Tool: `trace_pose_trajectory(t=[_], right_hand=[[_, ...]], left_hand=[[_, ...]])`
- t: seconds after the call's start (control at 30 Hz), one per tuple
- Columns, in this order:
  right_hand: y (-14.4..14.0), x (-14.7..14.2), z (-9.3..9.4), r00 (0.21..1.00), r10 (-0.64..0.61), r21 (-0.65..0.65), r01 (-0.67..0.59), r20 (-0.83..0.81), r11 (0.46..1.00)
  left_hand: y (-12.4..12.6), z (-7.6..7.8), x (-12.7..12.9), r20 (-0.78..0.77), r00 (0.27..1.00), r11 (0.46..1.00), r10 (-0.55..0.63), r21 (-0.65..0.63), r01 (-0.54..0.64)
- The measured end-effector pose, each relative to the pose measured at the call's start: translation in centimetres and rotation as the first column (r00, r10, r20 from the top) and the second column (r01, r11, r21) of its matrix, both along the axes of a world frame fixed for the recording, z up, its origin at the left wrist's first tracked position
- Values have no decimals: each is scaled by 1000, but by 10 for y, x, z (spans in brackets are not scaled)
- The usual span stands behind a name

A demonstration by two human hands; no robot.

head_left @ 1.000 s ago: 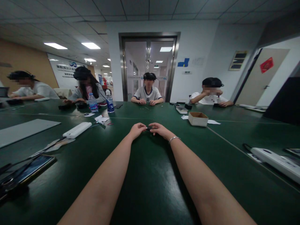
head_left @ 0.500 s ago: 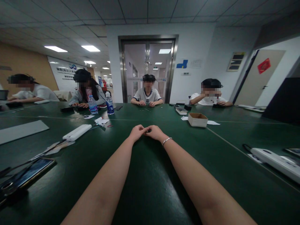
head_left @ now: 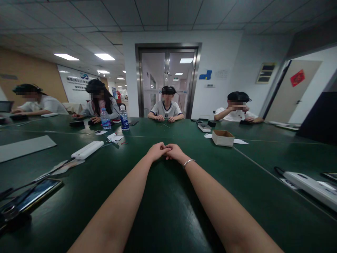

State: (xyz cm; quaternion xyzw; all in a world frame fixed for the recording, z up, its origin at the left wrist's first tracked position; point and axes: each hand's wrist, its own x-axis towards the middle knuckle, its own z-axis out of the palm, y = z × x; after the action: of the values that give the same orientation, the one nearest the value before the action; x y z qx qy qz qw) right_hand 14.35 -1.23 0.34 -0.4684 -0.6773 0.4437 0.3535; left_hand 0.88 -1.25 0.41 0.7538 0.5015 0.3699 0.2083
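Both bare arms stretch out over the dark green glossy table (head_left: 168, 211), and the left hand (head_left: 157, 152) and right hand (head_left: 174, 152) meet far out on it, fingertips pressed against each other. The fingers curl inward; whether anything is pinched between them cannot be told from here. A thin silver bracelet (head_left: 189, 162) circles the right wrist. Nearest to the hands on the left lies a long white power strip (head_left: 87, 149), well apart from them, with small white paper scraps (head_left: 114, 137) beyond it. To the right stands an open brown cardboard box (head_left: 222, 137). A dark smartphone (head_left: 34, 194) lies near the table's left edge. Two clear water bottles with blue labels (head_left: 123, 119) stand by a seated person in grey (head_left: 98, 107).
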Motion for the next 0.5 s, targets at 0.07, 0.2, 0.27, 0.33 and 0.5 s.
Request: trace_pose_trajectory(t=[0.07, 0.2, 0.27, 0.33, 0.5], right_hand=[[-2, 6, -1, 993, 13, -89, -23, -118, 996], [-20, 40, 0, 973, 19, -190, -65, -231, 980], [-43, 71, 4, 973, 31, -206, -80, -229, 975], [-75, 111, 10, 975, 23, -221, -73, -220, 972], [-176, 233, 17, 974, -218, -262, 196, -57, 945]], left_hand=[[-2, 12, 1, -81, 995, 997, -55, -59, 51], [-28, 47, -15, -188, 967, 971, -170, -198, 132], [-58, 68, -38, -249, 955, 967, -164, -232, 105], [-96, 88, -72, -351, 927, 953, -136, -303, 25], [-181, 113, -197, -475, 862, 918, 178, -235, -319]])
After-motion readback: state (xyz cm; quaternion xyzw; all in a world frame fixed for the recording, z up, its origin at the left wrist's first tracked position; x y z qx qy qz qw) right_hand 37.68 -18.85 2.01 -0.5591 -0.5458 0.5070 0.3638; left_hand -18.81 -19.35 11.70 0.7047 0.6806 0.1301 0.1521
